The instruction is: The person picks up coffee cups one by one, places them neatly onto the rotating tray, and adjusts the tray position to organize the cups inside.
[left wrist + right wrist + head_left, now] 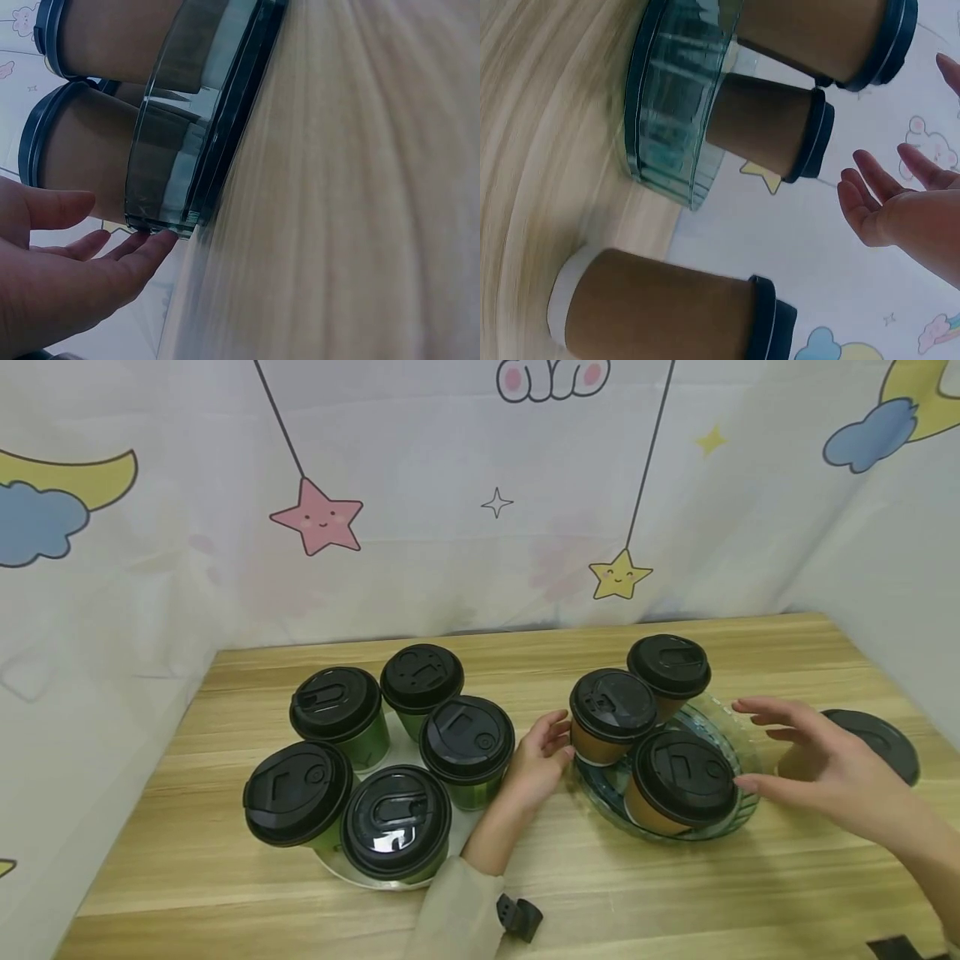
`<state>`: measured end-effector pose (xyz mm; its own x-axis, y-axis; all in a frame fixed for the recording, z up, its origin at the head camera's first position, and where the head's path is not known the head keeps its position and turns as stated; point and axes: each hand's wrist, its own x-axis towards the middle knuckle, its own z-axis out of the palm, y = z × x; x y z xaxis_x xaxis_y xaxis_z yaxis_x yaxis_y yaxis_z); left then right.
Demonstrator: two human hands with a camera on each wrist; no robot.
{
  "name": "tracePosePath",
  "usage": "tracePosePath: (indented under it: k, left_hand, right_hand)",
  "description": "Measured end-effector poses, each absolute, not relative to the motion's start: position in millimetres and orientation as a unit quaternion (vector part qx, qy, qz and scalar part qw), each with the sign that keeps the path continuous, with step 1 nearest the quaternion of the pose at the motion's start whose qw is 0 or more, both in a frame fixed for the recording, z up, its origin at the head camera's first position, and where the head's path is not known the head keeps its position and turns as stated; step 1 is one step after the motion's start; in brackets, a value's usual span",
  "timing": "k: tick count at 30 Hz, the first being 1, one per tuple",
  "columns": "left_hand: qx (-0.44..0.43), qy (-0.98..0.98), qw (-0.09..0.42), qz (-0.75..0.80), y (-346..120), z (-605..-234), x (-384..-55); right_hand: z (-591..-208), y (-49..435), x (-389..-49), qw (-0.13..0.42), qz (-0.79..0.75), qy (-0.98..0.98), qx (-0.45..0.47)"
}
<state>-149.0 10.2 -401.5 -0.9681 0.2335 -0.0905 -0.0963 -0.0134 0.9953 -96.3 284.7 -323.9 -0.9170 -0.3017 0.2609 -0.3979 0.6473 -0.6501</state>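
A clear glass bowl [738, 806] holds three brown paper cups with black lids: a front cup [678, 781], a left cup [611, 714] and a back cup [667, 668]. At the bowl's left side is my left hand [536, 760], its fingers loosely bent; in the left wrist view its fingertips [161, 244] lie against or very near the glass. My right hand [832, 768] hovers right of the bowl, thumb and fingers spread, holding nothing. Beyond it stands another brown cup [660, 307], upright on the table, mostly hidden by the hand in the head view.
On the left, a white plate [352, 875] carries several green cups with black lids, such as the front one [397, 822]. The wooden table [585, 893] ends at a printed cloth backdrop [450, 560]. A small black object [519, 917] is by the left sleeve.
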Motion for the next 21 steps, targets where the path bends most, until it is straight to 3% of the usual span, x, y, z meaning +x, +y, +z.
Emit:
tracePosePath:
  k: [11,21]
  left_hand:
    - [0.049,0.700,0.118,0.702,11,-399,-148]
    - [0.048,0.708,0.114,0.695,11,-399,-146]
  right_hand:
    - [-328,322,-100,0.097,0.379,-0.912,0.128]
    - [-336,360,-104,0.182,0.380,-0.900,0.109]
